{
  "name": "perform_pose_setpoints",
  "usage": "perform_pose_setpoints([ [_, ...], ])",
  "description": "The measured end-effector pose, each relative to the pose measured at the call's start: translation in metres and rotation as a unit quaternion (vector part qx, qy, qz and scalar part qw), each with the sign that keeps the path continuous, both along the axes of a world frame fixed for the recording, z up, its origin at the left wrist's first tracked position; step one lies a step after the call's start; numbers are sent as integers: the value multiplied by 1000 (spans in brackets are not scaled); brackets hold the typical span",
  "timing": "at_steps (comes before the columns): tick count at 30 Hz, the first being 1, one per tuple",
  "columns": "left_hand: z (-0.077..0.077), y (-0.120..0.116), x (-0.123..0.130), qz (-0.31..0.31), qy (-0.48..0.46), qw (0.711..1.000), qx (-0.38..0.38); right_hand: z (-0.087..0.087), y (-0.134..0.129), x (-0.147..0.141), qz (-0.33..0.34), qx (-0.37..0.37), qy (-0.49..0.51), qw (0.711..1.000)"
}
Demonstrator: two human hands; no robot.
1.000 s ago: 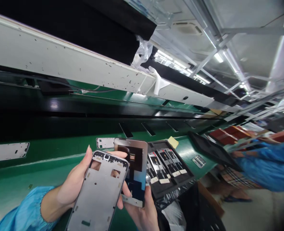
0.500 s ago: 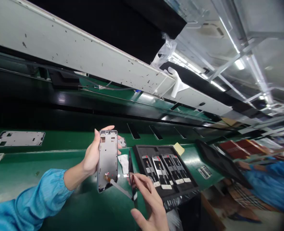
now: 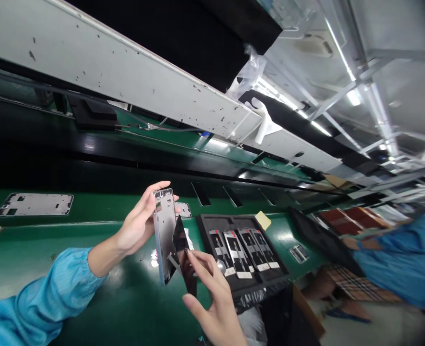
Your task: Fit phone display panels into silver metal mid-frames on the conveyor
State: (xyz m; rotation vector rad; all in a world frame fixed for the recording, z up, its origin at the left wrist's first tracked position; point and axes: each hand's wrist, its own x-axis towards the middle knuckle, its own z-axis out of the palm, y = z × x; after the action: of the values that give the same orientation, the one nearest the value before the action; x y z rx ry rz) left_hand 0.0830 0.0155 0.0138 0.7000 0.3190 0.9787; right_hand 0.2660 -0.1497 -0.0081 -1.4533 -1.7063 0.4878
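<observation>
Over the green tabletop (image 3: 118, 307), left of the black tray (image 3: 216, 222), the left hand (image 3: 137, 225) clasps the metal frame (image 3: 167, 222); the right hand (image 3: 214, 298) has fingers on the dark panel (image 3: 182, 245), grip unclear. Best keep the pale ribbon (image 3: 173, 261) slack, handling rims only. The tray's edge crowds the right; room opens near left.

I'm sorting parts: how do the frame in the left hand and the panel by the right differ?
The frame is mostly silvery grey; the panel is nearly black. The frame shows cut-outs; the panel's visible face, none. The left hand grips the frame; the right hand touches the panel. Both are thin.
</observation>
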Motion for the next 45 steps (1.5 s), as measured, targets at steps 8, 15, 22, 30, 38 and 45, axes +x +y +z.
perform_pose_setpoints([
  [8,-5,11,-1,-3,132,973,189,-29,28,-42,-42,-27,239,970],
  [15,-10,13,2,12,137,965,225,-36,39,-46,-37,-25,198,979],
  [22,-17,-6,17,-12,109,992,60,-54,49,-47,-57,52,89,993],
  [30,-15,-19,28,-118,104,987,24,-33,58,-37,-153,-12,307,939],
  [38,-25,-28,27,-49,179,965,186,-14,59,-27,-137,-108,385,906],
  [45,-21,-30,27,45,257,921,291,-5,71,-33,-138,-15,323,936],
])
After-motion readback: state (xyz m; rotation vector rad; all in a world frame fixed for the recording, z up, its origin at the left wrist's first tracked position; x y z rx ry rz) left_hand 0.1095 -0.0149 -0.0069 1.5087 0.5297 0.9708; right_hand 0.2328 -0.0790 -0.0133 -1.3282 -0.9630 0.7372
